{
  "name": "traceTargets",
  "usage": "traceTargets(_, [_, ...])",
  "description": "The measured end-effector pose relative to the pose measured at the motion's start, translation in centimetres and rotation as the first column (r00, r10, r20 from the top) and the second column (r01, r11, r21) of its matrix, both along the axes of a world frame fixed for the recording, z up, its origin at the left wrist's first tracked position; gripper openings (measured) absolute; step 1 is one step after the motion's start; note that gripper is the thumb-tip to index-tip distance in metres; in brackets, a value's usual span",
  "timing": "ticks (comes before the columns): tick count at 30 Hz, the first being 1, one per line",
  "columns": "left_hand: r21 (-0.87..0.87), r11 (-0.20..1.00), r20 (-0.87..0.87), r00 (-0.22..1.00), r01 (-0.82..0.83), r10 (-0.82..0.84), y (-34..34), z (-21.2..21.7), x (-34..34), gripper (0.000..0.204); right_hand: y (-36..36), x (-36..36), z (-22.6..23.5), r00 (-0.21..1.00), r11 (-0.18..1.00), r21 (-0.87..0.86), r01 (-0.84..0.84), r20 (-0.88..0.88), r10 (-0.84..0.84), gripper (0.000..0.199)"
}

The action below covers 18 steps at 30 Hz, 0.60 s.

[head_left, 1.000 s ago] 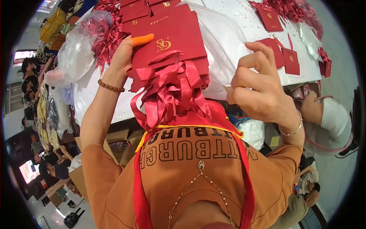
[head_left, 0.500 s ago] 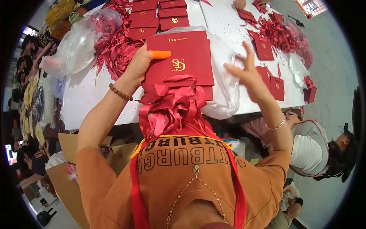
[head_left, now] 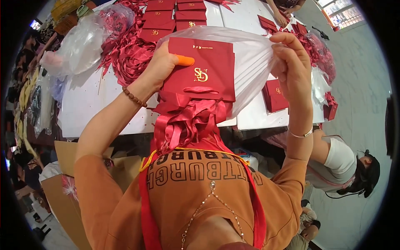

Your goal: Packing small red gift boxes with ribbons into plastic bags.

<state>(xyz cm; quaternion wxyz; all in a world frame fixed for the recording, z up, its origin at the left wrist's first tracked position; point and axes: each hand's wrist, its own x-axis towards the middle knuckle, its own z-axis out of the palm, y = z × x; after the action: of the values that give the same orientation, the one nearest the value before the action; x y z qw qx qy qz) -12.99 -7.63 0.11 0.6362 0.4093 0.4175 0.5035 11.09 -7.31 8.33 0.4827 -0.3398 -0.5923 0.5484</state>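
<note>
Head view: left hand [head_left: 160,68] is gripping a stack of red envelopes [head_left: 202,71] with ribbons; right hand [head_left: 291,62] is pinching the clear plastic bag [head_left: 250,62] open behind it. Bagging looks barely begun; more envelopes are waiting on the bench [head_left: 91,108]

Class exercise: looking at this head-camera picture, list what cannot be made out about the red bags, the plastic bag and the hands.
- Left hand: its fingers are behind the red bag; only the capped thumb shows.
- How many red bags are in the stack: the front one covers the rest.
- Plastic bag: its far side is hidden by the red bag.
- Right hand: fingertips are buried in the plastic.
- Ribbon handles: tangled, count unclear.
</note>
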Motion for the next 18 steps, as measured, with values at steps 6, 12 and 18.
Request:
traceTargets(6, [0.141, 0.989, -0.264, 0.96, -0.055, 0.091, 0.6, -1.8, -0.3, 0.04, -0.8, -0.7, -0.1, 0.999, 0.999, -0.032, 0.041, -0.02, -0.041, 0.016])
traceTargets(12, [0.137, 0.99, -0.26, 0.963, -0.031, 0.066, 0.8, -1.3, -0.2, 0.049, -1.3, 1.2, 0.3, 0.987, 0.999, 0.018, -0.05, 0.153, 0.047, 0.016])
traceTargets(18, [0.035, 0.999, -0.217, 0.976, -0.028, 0.035, 1.4, -1.1, -0.5, 0.052, -5.3, 0.9, 1.7, 0.281, 0.746, 0.361, -0.559, 0.929, -0.239, 0.018])
